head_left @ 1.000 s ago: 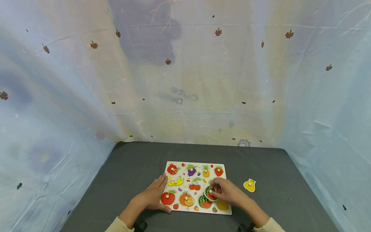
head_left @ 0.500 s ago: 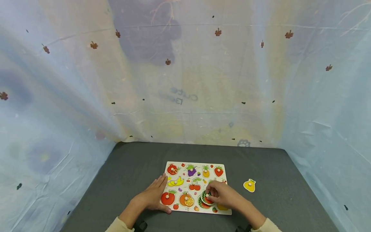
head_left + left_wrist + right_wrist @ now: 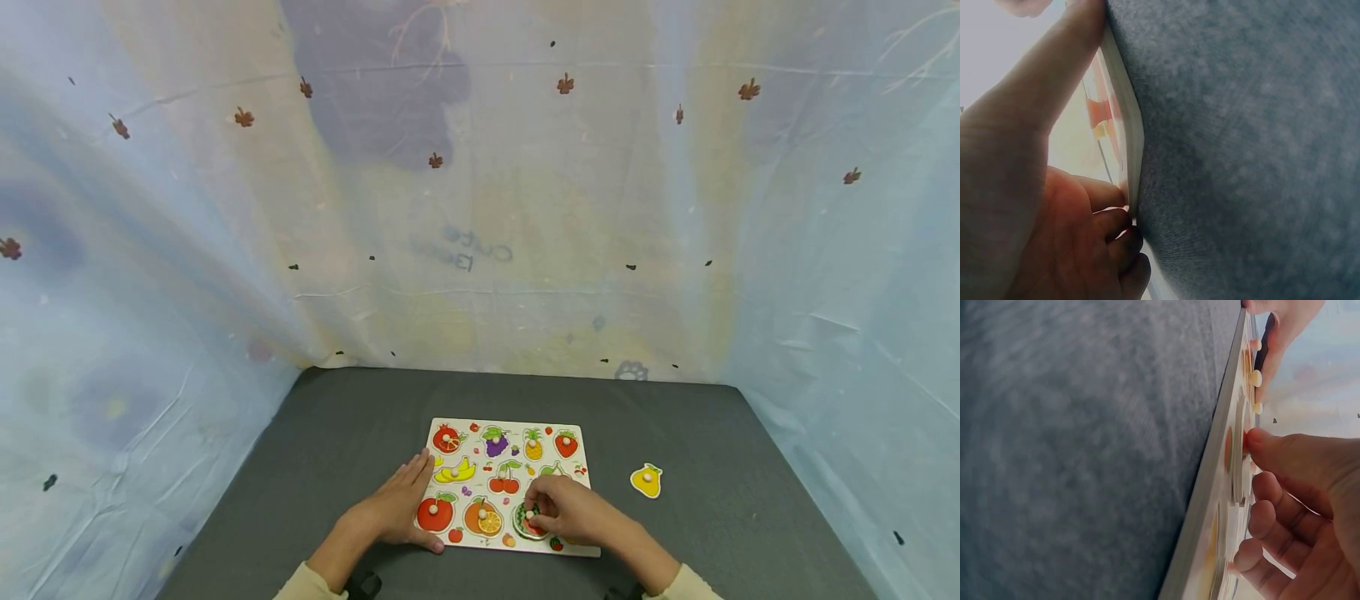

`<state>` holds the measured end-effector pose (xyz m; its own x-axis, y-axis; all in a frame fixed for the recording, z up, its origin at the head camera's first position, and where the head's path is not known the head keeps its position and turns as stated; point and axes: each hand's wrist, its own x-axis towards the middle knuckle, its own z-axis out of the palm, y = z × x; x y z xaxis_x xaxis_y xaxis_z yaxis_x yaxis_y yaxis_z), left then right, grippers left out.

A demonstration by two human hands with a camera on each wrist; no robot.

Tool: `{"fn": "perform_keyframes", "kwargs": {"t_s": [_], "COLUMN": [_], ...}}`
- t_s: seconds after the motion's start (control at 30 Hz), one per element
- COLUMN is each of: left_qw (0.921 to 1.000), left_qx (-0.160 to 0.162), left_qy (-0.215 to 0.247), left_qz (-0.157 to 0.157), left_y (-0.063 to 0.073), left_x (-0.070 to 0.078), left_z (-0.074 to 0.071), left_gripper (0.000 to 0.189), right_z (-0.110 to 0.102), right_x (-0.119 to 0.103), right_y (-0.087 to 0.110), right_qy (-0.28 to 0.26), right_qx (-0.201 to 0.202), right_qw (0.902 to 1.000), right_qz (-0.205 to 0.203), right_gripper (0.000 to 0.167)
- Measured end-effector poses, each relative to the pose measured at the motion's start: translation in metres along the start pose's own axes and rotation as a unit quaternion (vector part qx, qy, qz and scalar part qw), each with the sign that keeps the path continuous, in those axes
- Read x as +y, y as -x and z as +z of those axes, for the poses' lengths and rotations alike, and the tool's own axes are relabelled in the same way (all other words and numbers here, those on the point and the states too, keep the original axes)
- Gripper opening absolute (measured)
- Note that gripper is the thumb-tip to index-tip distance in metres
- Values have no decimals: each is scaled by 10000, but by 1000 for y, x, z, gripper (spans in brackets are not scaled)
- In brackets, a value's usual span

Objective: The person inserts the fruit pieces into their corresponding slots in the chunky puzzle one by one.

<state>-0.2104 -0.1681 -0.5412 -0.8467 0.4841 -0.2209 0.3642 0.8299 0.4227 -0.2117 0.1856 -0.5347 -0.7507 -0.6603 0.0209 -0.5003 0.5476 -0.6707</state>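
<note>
A white fruit peg puzzle board [image 3: 517, 424] lies on the dark table, its pieces carrying small round knobs. My left hand [image 3: 401, 504] rests along the board's left edge, fingers straight and thumb at the near corner. In the left wrist view, its fingertips meet the board's rim [image 3: 1137, 140]. Thumb and fingers of my right hand [image 3: 576, 507] pinch the knob of a watermelon piece [image 3: 528, 530], which lies over the matching watermelon picture in the near row. The right wrist view shows that piece close against the board, thumb [image 3: 1272, 447] at its knob. The hand partly covers the near right corner.
A yellow pear piece [image 3: 647, 481] lies on the table right of the board. Apple [image 3: 435, 514], orange [image 3: 482, 517], bananas, cherries and other fruits show on the board. A pale patterned curtain [image 3: 495, 208] surrounds the grey-black tabletop [image 3: 360, 425].
My right hand has moved left and slightly nearer with the watermelon piece, from right of the watermelon picture to over it. The left hand has stayed still.
</note>
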Motion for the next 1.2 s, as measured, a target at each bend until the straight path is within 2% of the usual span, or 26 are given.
{"fn": "perform_keyframes", "kwargs": {"t_s": [0.27,0.93,1.2], "left_qw": [10000,10000,10000], "left_qx": [2,-6,37], "left_qy": [42,-9,44], "left_qz": [28,-20,-72], "left_y": [0,-1,1], "left_x": [-1,-1,1], "left_z": [1,1,0], "left_gripper": [140,141,140], "right_z": [4,3,1], "right_x": [-4,-7,-5], "right_y": [-1,2,4], "right_qy": [-100,-101,-42], "right_qx": [-124,-134,-64], "right_qw": [9996,9994,9998], "right_qz": [234,302,205], "right_gripper": [12,12,12]}}
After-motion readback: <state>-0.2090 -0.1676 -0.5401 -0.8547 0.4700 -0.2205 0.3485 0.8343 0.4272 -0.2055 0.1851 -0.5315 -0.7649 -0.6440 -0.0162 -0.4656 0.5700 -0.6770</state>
